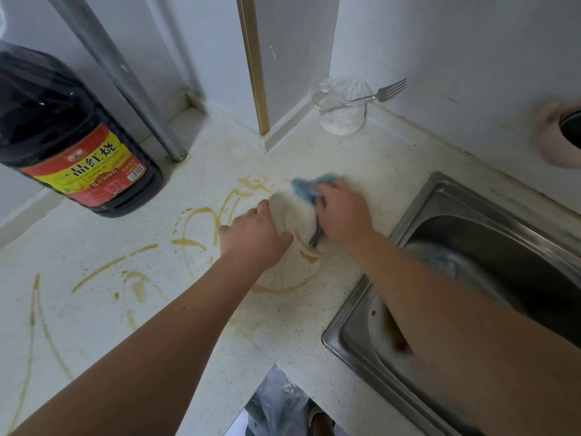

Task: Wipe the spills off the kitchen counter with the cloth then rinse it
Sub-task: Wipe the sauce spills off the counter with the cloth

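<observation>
A blue cloth (309, 185) lies bunched on the white speckled counter (361, 158), and my right hand (342, 212) presses down on it, blurred by motion. Brown streaks of spilled sauce (198, 215) curl across the counter to the left and below the hands, down to the near left edge. My left hand (251, 237) rests on the counter just left of the cloth, fingers curled and holding nothing. The steel sink (418, 202) sits right of my right forearm, with a blue item lying in its basin.
A large dark soy sauce bottle (63, 146) stands at the back left beside a metal pipe (125, 83). An upturned glass (344, 105) with a fork (383, 93) sits in the back corner. A pink pot (559, 136) is at the right edge.
</observation>
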Tool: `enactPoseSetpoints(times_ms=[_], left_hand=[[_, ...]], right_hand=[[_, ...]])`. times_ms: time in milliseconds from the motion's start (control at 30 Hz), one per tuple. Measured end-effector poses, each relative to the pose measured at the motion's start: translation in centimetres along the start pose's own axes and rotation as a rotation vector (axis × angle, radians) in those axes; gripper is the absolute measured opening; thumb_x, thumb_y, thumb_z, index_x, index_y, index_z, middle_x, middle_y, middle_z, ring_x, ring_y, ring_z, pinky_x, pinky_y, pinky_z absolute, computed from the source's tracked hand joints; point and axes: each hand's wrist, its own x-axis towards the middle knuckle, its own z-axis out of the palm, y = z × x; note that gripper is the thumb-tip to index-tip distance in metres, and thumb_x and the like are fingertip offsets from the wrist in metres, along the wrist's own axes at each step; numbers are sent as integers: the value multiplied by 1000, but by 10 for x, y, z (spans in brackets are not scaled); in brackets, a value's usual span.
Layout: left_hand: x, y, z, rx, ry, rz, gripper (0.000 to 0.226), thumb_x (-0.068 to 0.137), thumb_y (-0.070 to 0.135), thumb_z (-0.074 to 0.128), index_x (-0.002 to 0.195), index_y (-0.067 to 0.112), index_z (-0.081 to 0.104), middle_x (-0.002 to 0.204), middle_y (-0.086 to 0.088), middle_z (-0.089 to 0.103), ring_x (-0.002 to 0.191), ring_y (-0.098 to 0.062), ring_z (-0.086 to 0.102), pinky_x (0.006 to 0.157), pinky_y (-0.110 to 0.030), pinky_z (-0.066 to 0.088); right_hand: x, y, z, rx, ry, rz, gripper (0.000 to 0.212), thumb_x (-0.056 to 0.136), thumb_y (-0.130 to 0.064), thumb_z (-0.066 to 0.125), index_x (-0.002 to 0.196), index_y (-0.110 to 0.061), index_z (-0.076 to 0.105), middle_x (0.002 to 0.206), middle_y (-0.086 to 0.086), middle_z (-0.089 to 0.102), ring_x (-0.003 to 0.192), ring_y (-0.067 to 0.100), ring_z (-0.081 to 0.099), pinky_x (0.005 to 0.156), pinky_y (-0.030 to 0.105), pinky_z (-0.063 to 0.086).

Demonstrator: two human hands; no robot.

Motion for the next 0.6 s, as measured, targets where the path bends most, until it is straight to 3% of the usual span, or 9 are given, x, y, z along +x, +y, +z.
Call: enactPoseSetpoints(times_ms=[67, 233, 267, 367, 400, 533, 600], left_hand=[[0, -4, -2, -19, -10, -1, 75, 94, 59, 50, 154, 20, 29, 138, -2, 59, 121, -28, 59, 99, -50, 41], [1, -10, -8, -57, -17, 10, 74, 95, 55, 51, 155, 18, 28, 139, -4, 59, 120, -27, 60, 97, -46, 45], [2, -14, -10, -77, -11, 1, 73, 96, 54, 51, 155, 18, 28, 138, -4, 60, 119, -28, 60, 98, -46, 45], [0, -21, -13, -110, 10, -25, 74, 96, 53, 51, 156, 18, 27, 134, -3, 62, 116, -28, 62, 97, -45, 45], [-2, -22, -12, -109, 13, -29, 73, 96, 53, 51, 155, 17, 27, 132, -3, 63, 114, -28, 63, 96, -45, 45], [-3, -25, -8, -109, -2, -21, 70, 93, 51, 52, 151, 18, 33, 128, -3, 64, 112, -26, 63, 95, -44, 44], [-3, -26, -9, -119, -27, -19, 72, 92, 52, 51, 153, 19, 33, 133, -3, 63, 118, -26, 61, 102, -46, 43]], right_hand=[[8, 3, -1, 13, 80, 203, 31, 106, -23, 54, 131, -14, 69, 125, 11, 63, 90, 24, 64, 77, 26, 45], [-5, -19, 12, 21, -126, -212, 30, 102, -25, 56, 127, -19, 72, 116, 6, 65, 76, 22, 62, 70, 37, 56], [1, -17, 10, 4, -98, -169, 30, 103, -26, 56, 127, -20, 72, 119, 7, 65, 79, 22, 63, 73, 36, 55], [18, -5, 3, 18, 86, 225, 32, 105, -25, 54, 131, -14, 69, 127, 12, 62, 94, 25, 64, 78, 30, 46], [17, -9, 3, 10, 84, 242, 32, 105, -25, 54, 132, -13, 68, 128, 12, 61, 95, 25, 64, 79, 29, 45], [3, -36, 18, 33, -173, -253, 34, 103, -25, 54, 132, -18, 71, 121, 7, 64, 86, 24, 63, 77, 34, 52], [18, -34, 16, 2, -150, -189, 35, 104, -27, 52, 133, -22, 70, 126, 8, 63, 94, 26, 65, 83, 36, 52]])
